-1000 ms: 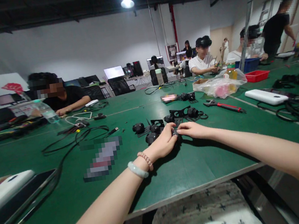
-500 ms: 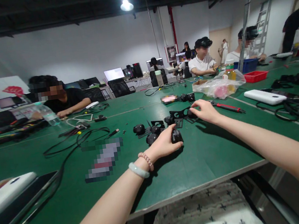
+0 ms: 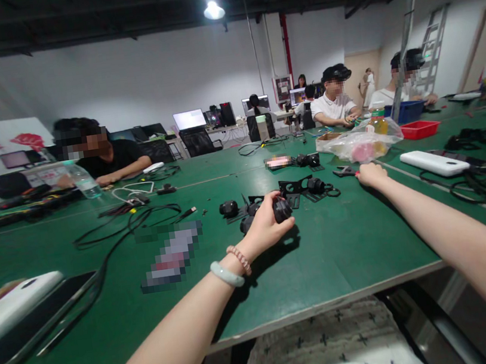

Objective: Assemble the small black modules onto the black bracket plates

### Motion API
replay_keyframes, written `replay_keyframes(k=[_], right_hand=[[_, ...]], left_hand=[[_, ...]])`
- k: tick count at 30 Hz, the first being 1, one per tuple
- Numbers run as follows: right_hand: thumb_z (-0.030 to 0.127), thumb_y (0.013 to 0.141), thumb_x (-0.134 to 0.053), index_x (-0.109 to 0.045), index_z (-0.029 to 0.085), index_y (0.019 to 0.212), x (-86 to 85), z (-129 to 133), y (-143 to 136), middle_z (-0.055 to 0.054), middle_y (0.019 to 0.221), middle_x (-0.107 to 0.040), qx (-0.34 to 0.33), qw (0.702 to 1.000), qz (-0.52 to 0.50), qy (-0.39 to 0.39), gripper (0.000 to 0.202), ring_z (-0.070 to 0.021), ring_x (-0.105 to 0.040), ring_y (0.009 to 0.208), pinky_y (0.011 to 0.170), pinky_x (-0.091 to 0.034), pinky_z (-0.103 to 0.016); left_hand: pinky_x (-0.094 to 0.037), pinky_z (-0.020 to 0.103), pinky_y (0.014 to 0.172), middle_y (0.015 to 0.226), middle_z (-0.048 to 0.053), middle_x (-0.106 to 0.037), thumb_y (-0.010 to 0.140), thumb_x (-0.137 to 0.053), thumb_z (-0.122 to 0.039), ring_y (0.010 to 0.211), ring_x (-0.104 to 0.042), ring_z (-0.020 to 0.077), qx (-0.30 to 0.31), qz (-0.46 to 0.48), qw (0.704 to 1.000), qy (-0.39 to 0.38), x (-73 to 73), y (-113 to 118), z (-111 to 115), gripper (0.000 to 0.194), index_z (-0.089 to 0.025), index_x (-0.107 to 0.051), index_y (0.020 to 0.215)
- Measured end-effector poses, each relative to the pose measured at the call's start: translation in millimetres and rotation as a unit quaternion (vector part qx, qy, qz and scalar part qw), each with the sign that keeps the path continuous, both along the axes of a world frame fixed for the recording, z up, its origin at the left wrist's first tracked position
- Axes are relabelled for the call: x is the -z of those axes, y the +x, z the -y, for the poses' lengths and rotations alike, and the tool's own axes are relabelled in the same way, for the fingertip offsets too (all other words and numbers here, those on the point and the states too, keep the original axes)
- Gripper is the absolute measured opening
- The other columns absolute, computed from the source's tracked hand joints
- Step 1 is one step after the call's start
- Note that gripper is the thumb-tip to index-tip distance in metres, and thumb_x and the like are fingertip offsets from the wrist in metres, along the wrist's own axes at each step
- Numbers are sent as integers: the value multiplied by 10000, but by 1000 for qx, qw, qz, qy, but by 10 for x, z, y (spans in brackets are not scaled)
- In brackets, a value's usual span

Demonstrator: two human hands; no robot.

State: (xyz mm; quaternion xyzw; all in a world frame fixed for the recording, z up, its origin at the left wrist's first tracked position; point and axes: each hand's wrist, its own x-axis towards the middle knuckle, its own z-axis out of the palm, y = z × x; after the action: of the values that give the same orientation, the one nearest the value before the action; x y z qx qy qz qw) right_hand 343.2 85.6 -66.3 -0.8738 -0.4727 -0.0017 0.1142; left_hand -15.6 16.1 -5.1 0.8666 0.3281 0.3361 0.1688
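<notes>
Plainly, on the green desk (image 3: 327,266) the red-handled tool (image 3: 347,171), right hand (image 3: 372,176) curled round it, could knock the black bracket (image 3: 301,184) if swung low; the left hand (image 3: 268,222), fingers pinching a round black part (image 3: 282,208) beside that bracket, might drop it if the grip loosens

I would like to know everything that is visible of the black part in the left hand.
The black part is rounded and chunky, dark, with a slight shine; it looks like plastic. Its outside seems ridged or faceted, but fine details are too small to read. The left hand holds it, fingers on the far side and thumb on the near side, hiding some of it. It is near the middle of the picture, over the green table; whether it touches the table, I cannot tell.
</notes>
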Motion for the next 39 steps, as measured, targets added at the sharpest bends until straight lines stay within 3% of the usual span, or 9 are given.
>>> replay_keyframes(k=[5,9,13,16,20,23,27,39], right_hand=[[308,806,-406,-442,45,1111,-77,77,-102,-224,1088,-433,-7,999,27,35,404,-281,-499,967,777,-389,-367],[354,841,-316,-396,41,1098,-285,187,-310,-213,1069,-408,-37,984,86,154,413,-265,-522,887,716,-400,-355],[394,854,-255,-421,72,1025,-557,405,-655,-167,984,-449,-144,944,138,265,400,-246,-503,843,656,-389,-314],[396,855,-236,-426,118,1036,-687,633,-978,-135,981,-452,-281,909,157,265,382,-212,-499,790,594,-375,-266],[404,851,-244,-424,133,1059,-726,867,-1323,-126,980,-453,-386,873,157,253,387,-192,-498,729,541,-361,-252],[377,859,-246,-434,137,1021,-691,926,-1422,-105,919,-472,-406,864,111,276,346,-184,-499,740,568,-375,-250],[358,860,-268,-436,139,1013,-630,925,-1419,-99,907,-483,-420,858,90,283,315,-182,-505,773,600,-386,-248],[369,859,-281,-452,155,986,-599,961,-1505,-86,907,-486,-420,868,106,244,302,-165,-529,739,585,-385,-228]], left_hand=[[-364,329,870,1066,68,-497,645,-598,-266,959,-488,188,-4,74,997,-29,7,-6,-22,560,-167,-350,1137],[-395,322,829,1019,59,-537,633,-599,-252,926,-512,185,-39,194,970,-139,58,4,-137,518,-171,-406,1107],[-457,272,685,920,46,-599,647,-540,-208,827,-566,167,3,357,881,-311,29,11,-211,408,-165,-461,1045],[-468,226,585,887,51,-619,639,-520,-176,757,-583,151,65,426,809,-400,-52,1,-177,297,-132,-526,933],[-457,212,487,841,52,-640,657,-493,-177,619,-585,131,78,449,767,-451,-162,-21,-69,272,-116,-557,915],[-456,210,471,798,40,-645,652,-494,-181,604,-586,132,95,456,753,-466,-197,-36,-23,298,-124,-560,938],[-451,205,461,899,55,-635,621,-491,-175,669,-594,147,119,473,739,-464,-187,-65,-27,386,-133,-535,1002],[-439,211,469,965,74,-604,573,-445,-168,712,-583,162,151,468,756,-433,-187,-97,-43,479,-143,-491,1049]])
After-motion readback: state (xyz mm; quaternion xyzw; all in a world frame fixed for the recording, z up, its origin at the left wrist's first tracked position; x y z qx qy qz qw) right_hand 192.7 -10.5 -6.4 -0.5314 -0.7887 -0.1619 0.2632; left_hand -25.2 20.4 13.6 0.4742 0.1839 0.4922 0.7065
